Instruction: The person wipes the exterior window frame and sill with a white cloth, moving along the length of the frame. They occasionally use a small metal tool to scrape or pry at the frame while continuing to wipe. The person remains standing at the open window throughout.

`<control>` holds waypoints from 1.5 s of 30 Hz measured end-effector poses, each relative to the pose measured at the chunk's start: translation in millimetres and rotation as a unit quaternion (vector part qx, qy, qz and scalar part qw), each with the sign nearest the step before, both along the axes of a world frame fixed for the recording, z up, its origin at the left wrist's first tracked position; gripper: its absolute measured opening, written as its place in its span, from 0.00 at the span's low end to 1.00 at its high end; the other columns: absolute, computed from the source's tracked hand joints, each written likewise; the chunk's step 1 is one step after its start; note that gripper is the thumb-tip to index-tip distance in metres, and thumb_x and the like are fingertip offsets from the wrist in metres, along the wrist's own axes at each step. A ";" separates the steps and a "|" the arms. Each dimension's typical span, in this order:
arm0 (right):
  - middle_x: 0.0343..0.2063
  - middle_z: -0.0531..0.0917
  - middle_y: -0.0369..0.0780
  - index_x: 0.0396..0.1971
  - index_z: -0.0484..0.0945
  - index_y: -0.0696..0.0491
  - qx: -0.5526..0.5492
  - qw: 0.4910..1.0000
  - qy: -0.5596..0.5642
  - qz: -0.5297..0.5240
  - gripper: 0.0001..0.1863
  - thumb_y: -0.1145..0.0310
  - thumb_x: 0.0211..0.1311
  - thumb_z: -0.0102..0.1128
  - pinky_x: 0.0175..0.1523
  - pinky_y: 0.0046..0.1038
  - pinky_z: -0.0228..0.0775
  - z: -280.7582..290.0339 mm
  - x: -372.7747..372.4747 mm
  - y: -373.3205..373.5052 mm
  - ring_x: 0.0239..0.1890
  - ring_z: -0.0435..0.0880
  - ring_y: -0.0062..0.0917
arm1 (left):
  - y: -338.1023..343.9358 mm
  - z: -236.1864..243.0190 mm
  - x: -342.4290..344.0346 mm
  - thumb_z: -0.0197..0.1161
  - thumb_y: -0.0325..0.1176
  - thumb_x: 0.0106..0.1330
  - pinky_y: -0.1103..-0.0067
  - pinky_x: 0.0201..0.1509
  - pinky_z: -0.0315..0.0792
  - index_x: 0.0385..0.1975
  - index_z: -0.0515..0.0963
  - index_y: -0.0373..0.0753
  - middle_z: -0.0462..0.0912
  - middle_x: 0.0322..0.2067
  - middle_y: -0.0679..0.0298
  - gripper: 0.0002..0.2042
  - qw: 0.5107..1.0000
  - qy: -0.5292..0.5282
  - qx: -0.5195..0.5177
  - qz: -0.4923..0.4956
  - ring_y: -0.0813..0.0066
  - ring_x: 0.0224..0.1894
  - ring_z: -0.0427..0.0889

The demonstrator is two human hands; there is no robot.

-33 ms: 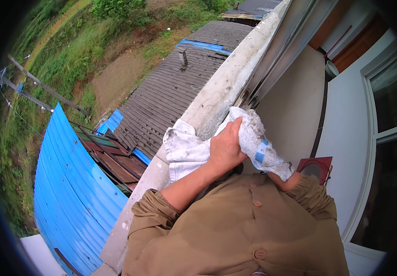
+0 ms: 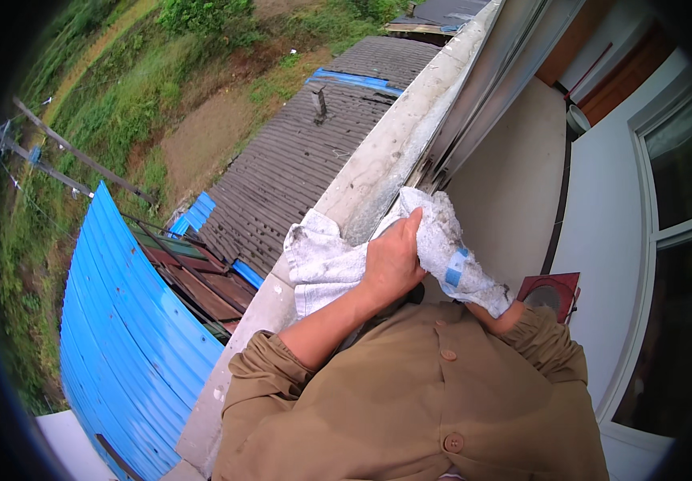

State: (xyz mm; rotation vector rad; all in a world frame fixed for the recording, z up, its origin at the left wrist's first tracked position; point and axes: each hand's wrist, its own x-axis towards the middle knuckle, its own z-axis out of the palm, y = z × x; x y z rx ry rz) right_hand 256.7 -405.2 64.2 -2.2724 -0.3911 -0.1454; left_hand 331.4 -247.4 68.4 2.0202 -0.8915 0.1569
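Note:
My left hand (image 2: 394, 258) is closed on a white, dirt-stained cloth (image 2: 322, 260), its thumb pointing up. One part of that cloth spreads over the pale concrete ledge (image 2: 362, 172) to the left of the hand. On the right, fuzzy white fabric with a blue patch (image 2: 455, 266) wraps my right hand; only bare skin by the wrist (image 2: 510, 317) shows past it. The fingers there are hidden, so their grip cannot be made out. Both hands are close together in front of my brown jacket (image 2: 394, 401), beside the near end of a metal window track (image 2: 482, 104).
Beyond the ledge is a drop to a grey corrugated roof (image 2: 282, 160) and a blue metal sheet roof (image 2: 125, 313). Indoors, to the right, are a pale floor (image 2: 514, 160), a white wall with a window (image 2: 602, 200) and a red square object (image 2: 550, 295).

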 end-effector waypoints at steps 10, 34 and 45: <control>0.54 0.68 0.50 0.56 0.64 0.62 -0.043 0.998 -0.041 -0.020 0.27 0.69 0.56 0.52 0.65 0.39 0.51 27.7 -6.0 14.5 0.59 0.64 0.44 | -5.8 -10.5 6.0 0.61 0.26 0.48 0.69 0.29 0.73 0.44 0.71 0.34 0.78 0.29 0.55 0.20 0.997 -0.061 0.025 -0.038 0.58 0.28 0.79; 0.39 0.77 0.49 0.40 0.75 0.58 -0.239 0.963 -0.121 0.035 0.16 0.70 0.50 0.54 0.51 0.41 0.65 39.3 -5.4 30.6 0.43 0.75 0.44 | 21.8 5.8 34.5 0.53 0.24 0.52 0.71 0.41 0.75 0.43 0.76 0.35 0.77 0.47 0.61 0.16 0.972 -0.081 0.185 -0.119 0.61 0.43 0.77; 0.41 0.75 0.48 0.37 0.74 0.57 -0.082 0.991 -0.101 -0.031 0.14 0.71 0.47 0.54 0.57 0.42 0.60 12.0 46.1 -3.0 0.47 0.71 0.45 | -19.2 -4.9 71.1 0.52 0.28 0.54 0.69 0.38 0.76 0.36 0.76 0.36 0.78 0.47 0.61 0.10 0.960 -0.124 0.222 -0.120 0.61 0.40 0.80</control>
